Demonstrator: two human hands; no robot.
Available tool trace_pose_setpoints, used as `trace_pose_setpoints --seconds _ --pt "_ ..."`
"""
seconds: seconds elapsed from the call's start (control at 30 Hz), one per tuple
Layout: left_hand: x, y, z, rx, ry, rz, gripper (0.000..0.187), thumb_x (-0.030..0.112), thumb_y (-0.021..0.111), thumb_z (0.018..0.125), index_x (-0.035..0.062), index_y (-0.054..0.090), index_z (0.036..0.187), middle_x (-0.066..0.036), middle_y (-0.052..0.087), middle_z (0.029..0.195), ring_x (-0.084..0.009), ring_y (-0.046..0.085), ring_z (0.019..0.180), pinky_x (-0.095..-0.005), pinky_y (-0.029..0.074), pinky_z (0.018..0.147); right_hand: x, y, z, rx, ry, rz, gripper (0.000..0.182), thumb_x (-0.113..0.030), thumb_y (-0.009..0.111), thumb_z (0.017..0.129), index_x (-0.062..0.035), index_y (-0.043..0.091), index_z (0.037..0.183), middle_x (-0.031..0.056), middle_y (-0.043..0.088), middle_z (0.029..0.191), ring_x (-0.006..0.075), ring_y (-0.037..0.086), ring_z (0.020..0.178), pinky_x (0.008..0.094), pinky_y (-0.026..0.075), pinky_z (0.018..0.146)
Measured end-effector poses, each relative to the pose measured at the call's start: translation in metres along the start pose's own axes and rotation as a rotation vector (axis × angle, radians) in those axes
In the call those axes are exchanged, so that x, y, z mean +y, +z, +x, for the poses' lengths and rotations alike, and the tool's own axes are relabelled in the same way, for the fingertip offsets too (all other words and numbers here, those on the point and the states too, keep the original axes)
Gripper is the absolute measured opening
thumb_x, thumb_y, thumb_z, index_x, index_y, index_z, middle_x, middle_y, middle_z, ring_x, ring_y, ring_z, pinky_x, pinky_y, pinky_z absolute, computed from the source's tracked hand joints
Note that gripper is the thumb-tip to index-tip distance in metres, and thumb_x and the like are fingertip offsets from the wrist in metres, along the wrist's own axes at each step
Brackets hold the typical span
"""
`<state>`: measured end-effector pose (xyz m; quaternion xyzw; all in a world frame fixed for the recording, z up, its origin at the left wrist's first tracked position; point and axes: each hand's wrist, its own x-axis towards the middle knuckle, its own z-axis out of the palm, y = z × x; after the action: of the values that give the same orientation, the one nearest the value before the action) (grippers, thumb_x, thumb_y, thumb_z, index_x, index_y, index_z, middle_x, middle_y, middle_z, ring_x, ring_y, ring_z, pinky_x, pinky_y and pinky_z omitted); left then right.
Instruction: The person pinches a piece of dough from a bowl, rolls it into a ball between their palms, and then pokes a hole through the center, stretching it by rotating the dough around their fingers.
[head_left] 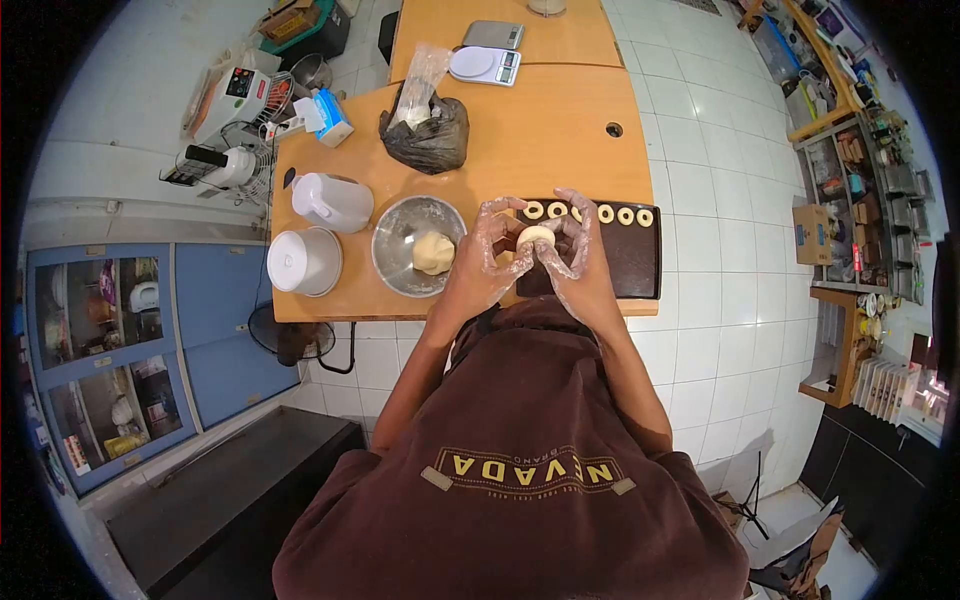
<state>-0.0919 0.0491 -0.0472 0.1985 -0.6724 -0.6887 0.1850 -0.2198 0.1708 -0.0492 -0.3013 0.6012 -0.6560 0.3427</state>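
Left hand: the left hand [492,250], in a thin clear plastic glove, is curling its fingers round a small dough piece [535,237] and gripping it from the left side.
Right hand: the right hand [577,245], gloved the same way, is closing on the same dough piece from the right, its fingertips touching the dough.
Dough piece: it is sitting between the two hands, held just above the near left corner of the dark tray [634,268], pale and rounded; whether it has a hole yet I cannot tell.
Dark tray: it is lying flat on the wooden table [540,140], near the front edge, to the right of the bowl.
Dough rings: a row of ring-shaped pieces [606,214] is lining the far edge of the tray, side by side, partly hidden behind the hands.
Metal bowl: the bowl [395,240] is standing just left of the hands, holding a larger lump of dough [433,252].
White lidded tub: it [304,261] is sitting left of the bowl, at the table's corner.
White jug: it [330,201] is standing just behind the tub.
Black bag: a crumpled bag [427,138] is resting further back, with a clear plastic bag sticking out of it.
Scales: two scales [484,65] are sitting at the far side, well apart from the hands.
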Motion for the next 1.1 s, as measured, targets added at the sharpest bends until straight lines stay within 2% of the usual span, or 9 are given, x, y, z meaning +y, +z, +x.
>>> trace_pose_setpoints --seconds 0.1,0.27,0.37,0.47,0.67,0.9,1.1 --pt "0.000 0.000 0.000 0.017 -0.011 -0.012 0.057 -0.007 0.067 0.096 0.0033 0.044 0.146 -0.008 0.063 0.115 -0.0155 0.063 0.109 -0.0311 0.052 0.097 0.001 -0.001 0.001 0.012 -0.038 -0.071 0.065 -0.002 0.069 0.097 -0.0043 0.036 0.152 0.0110 0.064 0.108 0.0162 0.064 0.098 0.0319 0.052 0.090" --pt "0.000 0.007 0.002 0.135 -0.014 -0.168 0.050 -0.003 0.068 0.097 0.0034 0.051 0.144 -0.008 0.066 0.117 -0.0147 0.065 0.111 -0.0296 0.053 0.098 -0.003 -0.001 0.001 0.016 0.003 0.040 0.065 -0.002 0.072 0.096 -0.0035 0.038 0.151 0.0099 0.064 0.109 0.0140 0.064 0.100 0.0298 0.052 0.090" --pt "0.009 0.009 0.002 0.138 -0.005 -0.143 0.049 -0.007 0.064 0.097 0.0010 0.052 0.144 -0.007 0.063 0.118 -0.0165 0.064 0.115 -0.0329 0.052 0.103 -0.004 0.003 0.003 0.037 -0.036 0.040 0.064 -0.001 0.073 0.095 -0.0037 0.041 0.150 0.0088 0.064 0.107 0.0135 0.065 0.099 0.0294 0.052 0.090" --pt "0.009 0.007 0.004 0.128 0.006 -0.064 0.052 -0.004 0.068 0.096 0.0024 0.052 0.145 -0.009 0.065 0.119 -0.0151 0.065 0.112 -0.0292 0.053 0.099 -0.005 0.002 0.004 0.061 -0.043 0.017 0.063 0.001 0.073 0.094 -0.0039 0.043 0.149 0.0076 0.064 0.105 0.0131 0.064 0.099 0.0291 0.052 0.090" --pt "0.013 0.008 0.006 0.117 0.007 -0.025 0.049 -0.002 0.071 0.096 0.0023 0.055 0.142 -0.008 0.067 0.114 -0.0144 0.067 0.110 -0.0302 0.055 0.095 -0.008 0.000 0.005 0.066 -0.050 -0.029 0.061 0.003 0.071 0.093 -0.0033 0.045 0.147 0.0080 0.065 0.103 0.0142 0.064 0.098 0.0301 0.052 0.091" --pt "0.007 0.010 0.008 0.117 0.015 -0.084 0.054 -0.002 0.070 0.097 0.0001 0.049 0.146 -0.008 0.067 0.110 -0.0137 0.066 0.107 -0.0293 0.055 0.093 -0.002 -0.001 0.005 0.040 -0.080 -0.071 0.060 0.002 0.069 0.092 -0.0025 0.045 0.146 0.0116 0.067 0.100 0.0160 0.065 0.096 0.0314 0.052 0.091" --pt "0.009 0.013 0.007 0.128 -0.004 -0.213 0.057 -0.004 0.068 0.098 -0.0001 0.044 0.149 -0.008 0.064 0.111 -0.0126 0.064 0.105 -0.0277 0.053 0.095 -0.005 0.000 0.004 0.051 -0.040 -0.031 0.061 0.003 0.069 0.092 -0.0036 0.043 0.147 0.0112 0.066 0.102 0.0157 0.065 0.097 0.0311 0.052 0.091"
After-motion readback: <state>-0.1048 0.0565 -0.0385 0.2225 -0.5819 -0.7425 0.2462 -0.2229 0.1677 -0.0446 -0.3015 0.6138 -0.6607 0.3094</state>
